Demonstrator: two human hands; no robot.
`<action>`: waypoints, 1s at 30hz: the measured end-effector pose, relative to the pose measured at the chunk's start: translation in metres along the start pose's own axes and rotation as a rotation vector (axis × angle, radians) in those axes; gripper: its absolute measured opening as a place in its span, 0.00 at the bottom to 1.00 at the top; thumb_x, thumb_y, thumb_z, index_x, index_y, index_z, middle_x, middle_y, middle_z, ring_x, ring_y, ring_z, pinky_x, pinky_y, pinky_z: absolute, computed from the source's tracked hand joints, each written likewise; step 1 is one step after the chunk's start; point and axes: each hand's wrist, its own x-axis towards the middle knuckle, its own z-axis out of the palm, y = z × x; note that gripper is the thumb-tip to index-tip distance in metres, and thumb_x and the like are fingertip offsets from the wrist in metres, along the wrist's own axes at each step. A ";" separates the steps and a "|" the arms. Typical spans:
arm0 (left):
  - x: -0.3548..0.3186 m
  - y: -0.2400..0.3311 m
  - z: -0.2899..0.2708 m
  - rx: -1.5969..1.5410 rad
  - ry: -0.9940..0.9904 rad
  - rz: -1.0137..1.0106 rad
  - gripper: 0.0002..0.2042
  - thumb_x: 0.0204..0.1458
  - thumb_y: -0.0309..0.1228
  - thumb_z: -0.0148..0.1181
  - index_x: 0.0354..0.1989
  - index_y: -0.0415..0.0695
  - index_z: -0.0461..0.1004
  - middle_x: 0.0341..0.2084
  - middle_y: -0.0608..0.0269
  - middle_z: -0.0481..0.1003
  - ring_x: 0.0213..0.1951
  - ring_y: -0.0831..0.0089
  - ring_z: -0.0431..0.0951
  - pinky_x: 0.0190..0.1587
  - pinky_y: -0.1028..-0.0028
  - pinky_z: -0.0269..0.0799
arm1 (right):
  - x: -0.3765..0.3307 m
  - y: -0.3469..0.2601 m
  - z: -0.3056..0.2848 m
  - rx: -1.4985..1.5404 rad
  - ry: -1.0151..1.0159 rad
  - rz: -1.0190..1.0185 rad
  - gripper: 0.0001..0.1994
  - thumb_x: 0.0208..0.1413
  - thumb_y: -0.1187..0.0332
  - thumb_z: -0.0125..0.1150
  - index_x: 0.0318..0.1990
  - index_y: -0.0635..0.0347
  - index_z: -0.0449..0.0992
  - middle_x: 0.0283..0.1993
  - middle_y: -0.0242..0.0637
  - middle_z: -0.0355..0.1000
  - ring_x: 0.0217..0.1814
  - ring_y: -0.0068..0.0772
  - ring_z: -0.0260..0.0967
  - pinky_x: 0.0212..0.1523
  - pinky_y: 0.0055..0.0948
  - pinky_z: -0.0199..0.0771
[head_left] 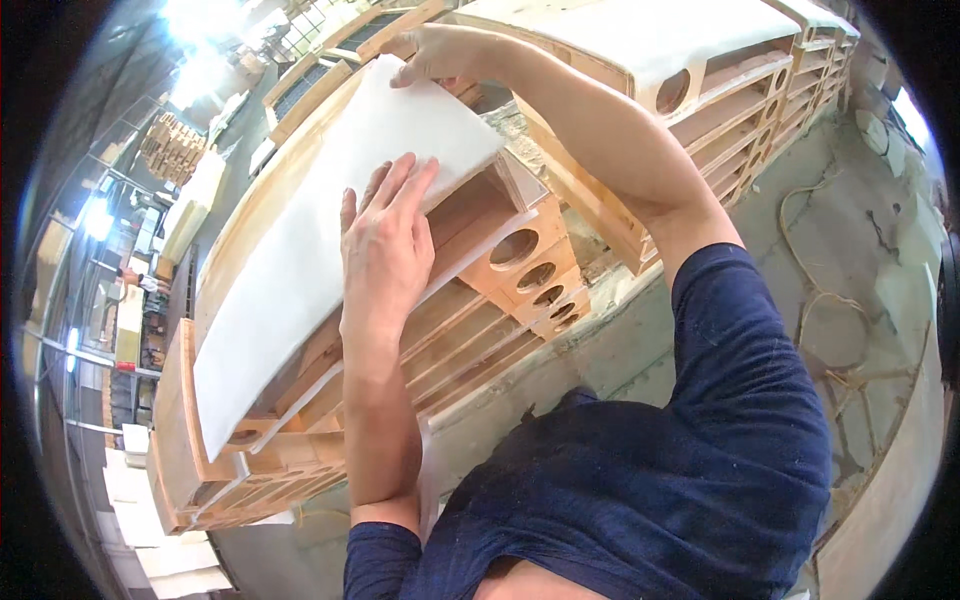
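A white sheet (285, 265), smooth and perhaps foam or padding, lies along the top of a wooden frame (520, 245) with round holes in its end. My left hand (385, 235) rests flat on the sheet near its right edge, fingers stretched and a little apart. Reaching further away, my right hand (432, 55) is closed at the sheet's far corner, thumb on its upper face. The other fingers of that hand are partly hidden. Below the sheet's near edge, a hollow in the frame shows.
More stacked wooden frames (720, 125) topped in white stand at the far right. A thin cord (800, 260) lies on the grey floor (800, 200). White slabs (165, 550) are at lower left, and stacked wooden pieces (180, 145) stand at far left.
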 end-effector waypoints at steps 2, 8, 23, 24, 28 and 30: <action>0.002 0.003 0.003 0.019 -0.011 0.000 0.20 0.50 0.20 0.49 0.53 0.49 0.72 0.55 0.58 0.69 0.59 0.59 0.66 0.62 0.47 0.55 | 0.004 0.013 0.000 -0.069 0.019 -0.033 0.34 0.44 0.63 0.66 0.62 0.59 0.65 0.26 0.34 0.68 0.20 0.23 0.64 0.16 0.24 0.59; 0.004 0.007 0.002 0.074 -0.072 -0.028 0.21 0.50 0.19 0.46 0.53 0.47 0.71 0.56 0.56 0.69 0.59 0.57 0.67 0.63 0.51 0.55 | 0.005 0.023 0.004 -0.138 0.080 -0.103 0.32 0.43 0.64 0.65 0.60 0.62 0.67 0.37 0.42 0.72 0.31 0.32 0.73 0.27 0.26 0.74; 0.055 0.017 0.004 -0.010 -0.177 -0.154 0.23 0.59 0.46 0.47 0.57 0.44 0.68 0.59 0.45 0.62 0.61 0.48 0.62 0.62 0.56 0.55 | 0.074 0.032 -0.015 -0.233 -0.286 0.074 0.14 0.47 0.58 0.64 0.31 0.62 0.80 0.20 0.29 0.68 0.19 0.20 0.65 0.21 0.21 0.67; 0.059 0.016 0.009 0.014 -0.165 -0.139 0.25 0.59 0.50 0.45 0.59 0.45 0.66 0.61 0.45 0.60 0.63 0.48 0.59 0.64 0.55 0.53 | 0.078 0.034 -0.012 -0.173 -0.304 0.008 0.15 0.47 0.58 0.64 0.32 0.61 0.81 0.21 0.29 0.69 0.22 0.21 0.66 0.23 0.23 0.67; 0.068 0.015 0.027 0.072 -0.328 -0.174 0.31 0.59 0.57 0.38 0.65 0.51 0.58 0.67 0.49 0.50 0.68 0.50 0.48 0.67 0.52 0.42 | 0.082 0.048 -0.012 0.083 -0.262 -0.133 0.16 0.46 0.58 0.66 0.38 0.59 0.81 0.27 0.32 0.73 0.32 0.24 0.68 0.30 0.30 0.67; 0.067 0.010 0.033 0.064 -0.435 -0.201 0.32 0.59 0.59 0.34 0.67 0.54 0.54 0.68 0.51 0.47 0.69 0.50 0.45 0.68 0.52 0.38 | 0.080 0.061 -0.010 0.019 -0.258 -0.101 0.16 0.46 0.58 0.66 0.39 0.58 0.81 0.30 0.33 0.74 0.35 0.26 0.69 0.33 0.32 0.69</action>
